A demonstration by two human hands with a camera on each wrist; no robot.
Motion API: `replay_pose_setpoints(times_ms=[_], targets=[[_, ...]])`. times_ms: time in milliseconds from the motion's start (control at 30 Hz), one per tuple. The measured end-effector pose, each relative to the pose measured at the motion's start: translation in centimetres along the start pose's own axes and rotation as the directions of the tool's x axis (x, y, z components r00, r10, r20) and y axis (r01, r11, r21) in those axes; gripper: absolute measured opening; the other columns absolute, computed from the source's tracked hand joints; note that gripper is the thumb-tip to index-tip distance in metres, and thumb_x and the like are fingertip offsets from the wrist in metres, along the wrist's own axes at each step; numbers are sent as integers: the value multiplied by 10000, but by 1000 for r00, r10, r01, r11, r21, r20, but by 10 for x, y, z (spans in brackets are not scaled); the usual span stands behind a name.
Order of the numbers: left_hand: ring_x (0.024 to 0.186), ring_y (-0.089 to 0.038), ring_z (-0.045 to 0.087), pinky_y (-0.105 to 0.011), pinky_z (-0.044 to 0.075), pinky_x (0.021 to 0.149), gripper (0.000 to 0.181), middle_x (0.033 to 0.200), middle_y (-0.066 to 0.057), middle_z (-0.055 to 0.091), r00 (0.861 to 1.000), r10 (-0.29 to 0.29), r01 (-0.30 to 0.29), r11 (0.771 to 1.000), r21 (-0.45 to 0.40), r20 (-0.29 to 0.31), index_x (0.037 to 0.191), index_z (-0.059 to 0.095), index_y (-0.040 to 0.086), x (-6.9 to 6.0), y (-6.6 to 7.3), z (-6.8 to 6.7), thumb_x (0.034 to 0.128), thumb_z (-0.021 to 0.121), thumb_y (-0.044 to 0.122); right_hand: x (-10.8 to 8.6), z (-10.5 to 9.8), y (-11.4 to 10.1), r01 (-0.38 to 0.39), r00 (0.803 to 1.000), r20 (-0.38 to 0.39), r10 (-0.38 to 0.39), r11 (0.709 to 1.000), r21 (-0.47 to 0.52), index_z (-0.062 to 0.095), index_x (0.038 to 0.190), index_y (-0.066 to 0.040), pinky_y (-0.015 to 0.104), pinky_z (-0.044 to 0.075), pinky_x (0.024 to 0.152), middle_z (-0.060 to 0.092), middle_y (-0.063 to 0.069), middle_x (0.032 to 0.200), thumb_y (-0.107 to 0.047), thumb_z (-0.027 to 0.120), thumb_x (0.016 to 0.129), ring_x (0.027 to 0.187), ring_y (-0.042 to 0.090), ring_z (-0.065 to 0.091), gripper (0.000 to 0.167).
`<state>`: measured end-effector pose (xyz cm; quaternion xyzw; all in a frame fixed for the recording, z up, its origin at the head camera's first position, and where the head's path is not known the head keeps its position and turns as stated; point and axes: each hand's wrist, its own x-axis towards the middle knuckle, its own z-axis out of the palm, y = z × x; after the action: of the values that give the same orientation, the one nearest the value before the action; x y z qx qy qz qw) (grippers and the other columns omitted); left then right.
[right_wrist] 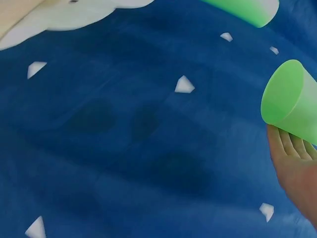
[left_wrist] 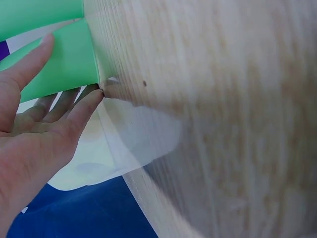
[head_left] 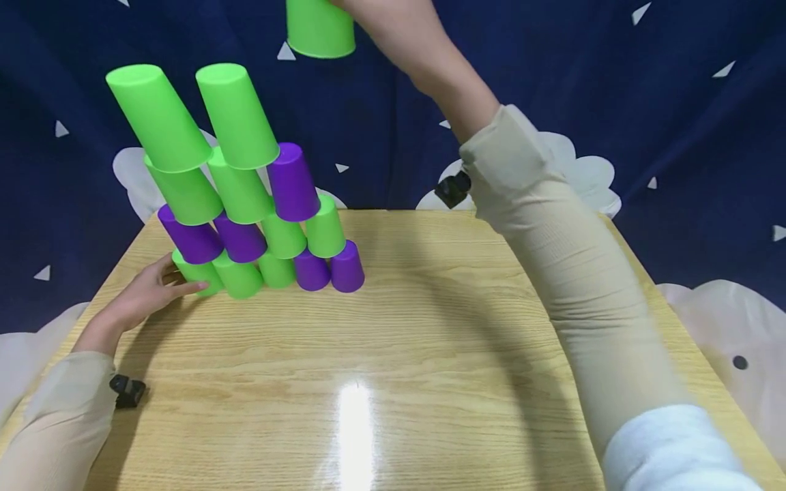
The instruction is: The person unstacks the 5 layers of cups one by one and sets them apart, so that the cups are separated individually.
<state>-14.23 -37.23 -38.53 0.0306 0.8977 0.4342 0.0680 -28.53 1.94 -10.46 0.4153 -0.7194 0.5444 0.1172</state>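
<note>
Inverted green and purple cups stand stacked in four rows on the table. At the bottom left corner my left hand (head_left: 144,296) has its thumb on the front of a green cup (head_left: 199,275) and its fingers round the far side; the left wrist view shows the hand (left_wrist: 42,134) against this cup (left_wrist: 67,64). High above and right of the stack, my right hand (head_left: 399,31) holds another green cup (head_left: 321,28), mouth down. In the right wrist view, the fingers of the hand (right_wrist: 299,173) lie along this cup (right_wrist: 304,106). Two green cups (head_left: 237,116) form the top row.
The light wooden table (head_left: 430,341) carries the stack on its far left part. Behind it hangs a dark blue curtain (head_left: 381,123) with white triangles and cloud shapes. The right forearm (head_left: 577,259) reaches over the table's right side.
</note>
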Motion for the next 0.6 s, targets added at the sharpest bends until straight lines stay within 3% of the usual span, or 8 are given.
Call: replay_pose_setpoints(times_ms=[167, 267, 500, 600], targets=[[1255, -408, 424, -71, 409, 785, 679, 1372, -149, 408, 1000, -2, 2, 1000, 13, 1, 1491, 280, 1, 0, 0, -1, 977, 638, 261, -32, -31, 25, -70, 997, -31, 75, 987, 148, 468, 1379, 36, 221, 425, 1022, 567, 135, 1319, 17, 627, 921, 1207, 176, 564, 485], [1223, -335, 447, -76, 416, 787, 671, 1374, -148, 415, 1000, -9, 9, 999, 34, 2, 1488, 283, -1, 0, -1, -1, 980, 632, 265, -54, -50, 45, -131, 989, -53, 138, 985, 113, 506, 1362, 14, 260, 437, 1028, 583, 143, 1308, -15, 664, 911, 1202, 193, 578, 479], [1240, -374, 435, -79, 412, 780, 683, 1389, -173, 405, 1000, -21, 21, 999, 29, 8, 1494, 266, -8, -3, -4, 0, 983, 627, 265, -107, -86, 88, -348, 929, -107, 356, 934, 82, 548, 1320, -56, 322, 443, 1037, 597, 133, 1279, -99, 731, 892, 1192, 215, 590, 468], [1186, -227, 474, -82, 413, 782, 666, 1371, -152, 420, 1000, -14, 13, 999, 35, 5, 1488, 279, 4, -4, -3, 0, 982, 630, 257, -134, -103, 104, -418, 900, -130, 416, 908, 16, 537, 1336, -76, 327, 429, 1053, 585, 121, 1301, -140, 736, 896, 1213, 207, 576, 488]])
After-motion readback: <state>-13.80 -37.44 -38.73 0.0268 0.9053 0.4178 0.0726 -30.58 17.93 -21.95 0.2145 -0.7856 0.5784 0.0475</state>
